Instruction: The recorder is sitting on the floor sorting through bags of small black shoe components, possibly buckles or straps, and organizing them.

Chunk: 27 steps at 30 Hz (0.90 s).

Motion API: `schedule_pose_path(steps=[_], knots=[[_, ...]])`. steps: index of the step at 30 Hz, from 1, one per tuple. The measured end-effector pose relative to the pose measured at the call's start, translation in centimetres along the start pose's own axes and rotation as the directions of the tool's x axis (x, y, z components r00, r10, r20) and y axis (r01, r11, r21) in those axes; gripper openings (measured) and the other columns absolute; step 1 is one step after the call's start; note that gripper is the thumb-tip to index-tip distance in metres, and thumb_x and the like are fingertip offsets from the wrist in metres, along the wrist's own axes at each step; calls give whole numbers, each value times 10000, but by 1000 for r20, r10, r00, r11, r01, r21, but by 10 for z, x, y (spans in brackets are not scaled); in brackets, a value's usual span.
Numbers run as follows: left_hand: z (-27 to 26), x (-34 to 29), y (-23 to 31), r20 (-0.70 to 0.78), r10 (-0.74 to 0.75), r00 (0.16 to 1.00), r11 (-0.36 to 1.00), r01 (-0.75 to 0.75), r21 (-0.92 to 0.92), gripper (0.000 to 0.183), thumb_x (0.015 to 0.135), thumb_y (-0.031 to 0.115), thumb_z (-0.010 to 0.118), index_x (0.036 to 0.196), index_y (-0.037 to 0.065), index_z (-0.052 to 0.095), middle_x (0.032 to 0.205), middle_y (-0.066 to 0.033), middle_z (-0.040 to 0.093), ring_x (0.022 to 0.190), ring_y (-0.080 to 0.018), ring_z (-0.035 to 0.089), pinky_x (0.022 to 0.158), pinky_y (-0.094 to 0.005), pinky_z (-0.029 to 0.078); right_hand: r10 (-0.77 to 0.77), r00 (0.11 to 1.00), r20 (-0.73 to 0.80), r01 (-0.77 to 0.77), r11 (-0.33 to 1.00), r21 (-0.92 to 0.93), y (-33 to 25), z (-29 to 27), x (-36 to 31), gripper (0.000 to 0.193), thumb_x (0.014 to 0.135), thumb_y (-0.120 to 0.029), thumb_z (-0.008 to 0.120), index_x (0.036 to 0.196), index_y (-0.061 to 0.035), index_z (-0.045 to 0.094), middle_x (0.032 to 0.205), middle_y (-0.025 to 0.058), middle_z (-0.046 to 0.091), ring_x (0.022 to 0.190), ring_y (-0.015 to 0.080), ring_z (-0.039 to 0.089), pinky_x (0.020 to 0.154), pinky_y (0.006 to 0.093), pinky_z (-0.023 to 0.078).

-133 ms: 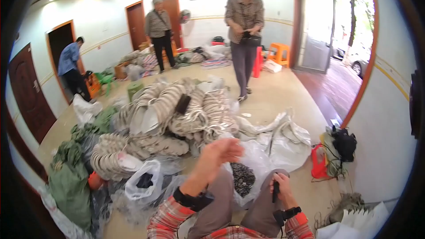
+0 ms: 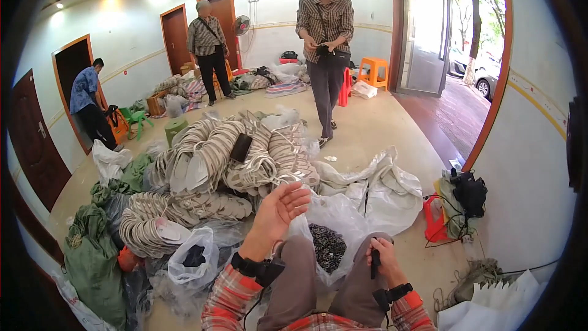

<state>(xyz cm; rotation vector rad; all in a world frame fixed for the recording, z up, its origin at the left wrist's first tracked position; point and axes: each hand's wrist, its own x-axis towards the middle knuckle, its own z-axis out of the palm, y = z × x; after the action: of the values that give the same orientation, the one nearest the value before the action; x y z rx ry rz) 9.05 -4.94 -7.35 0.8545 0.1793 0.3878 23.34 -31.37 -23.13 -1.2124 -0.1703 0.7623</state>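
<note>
My left hand (image 2: 283,209) is raised over my lap, palm turned inward, fingers stretched out and nothing in it. My right hand (image 2: 384,258) rests by my right knee, closed on a slim black handle (image 2: 375,265); its working end cannot be made out. Between my knees lies a clear plastic bag (image 2: 354,224) with many small dark pieces (image 2: 329,246) inside. Just beyond my left hand rise heaped bundles of beige strappy pieces (image 2: 214,147), resembling shoe parts. On top of them sits a black cylinder (image 2: 241,146).
A white bag (image 2: 195,256) holding dark material and a green sack (image 2: 95,263) lie at left. A large white sack (image 2: 392,193) spreads ahead. By the right wall are a red bag (image 2: 435,219) and a black bag (image 2: 468,193). One person (image 2: 326,37) stands ahead; two others are farther back.
My left hand has shifted left, and its fingers look more upright and spread. My right hand keeps its grip on the black handle. The whole view has swung slightly.
</note>
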Motion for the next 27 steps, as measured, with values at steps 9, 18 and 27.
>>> schedule_pose_path(steps=[9, 18, 27], knots=[[-23, 60, -6, -19, -51, 999, 972, 45, -230, 400, 903, 312, 411, 1113, -24, 468, 1049, -174, 559, 950, -284, 561, 831, -384, 469, -16, 1000, -11, 17, 998, 59, -39, 3, -6, 206, 870, -227, 517, 762, -57, 474, 625, 72, 529, 451, 156, 505, 399, 284, 437], [-47, 114, 6, -144, -123, 982, 968, 87, -235, 476, 829, 394, 541, 1063, -7, 431, 1076, -199, 473, 1030, -323, 501, 866, -430, 452, -184, 980, 78, 150, 935, 321, -141, 11, 61, 215, 861, -249, 491, 769, -56, 464, 629, 58, 497, 463, 157, 463, 433, 280, 384], [18, 200, 24, -104, -278, 955, 938, 247, -242, 820, 732, 601, 563, 1213, -32, 363, 1189, -276, 405, 1153, -400, 374, 944, -503, 347, -341, 940, -25, 333, 898, 287, -246, 41, 137, 235, 846, -288, 513, 770, -69, 473, 567, 30, 445, 387, 92, 352, 343, 232, 274]])
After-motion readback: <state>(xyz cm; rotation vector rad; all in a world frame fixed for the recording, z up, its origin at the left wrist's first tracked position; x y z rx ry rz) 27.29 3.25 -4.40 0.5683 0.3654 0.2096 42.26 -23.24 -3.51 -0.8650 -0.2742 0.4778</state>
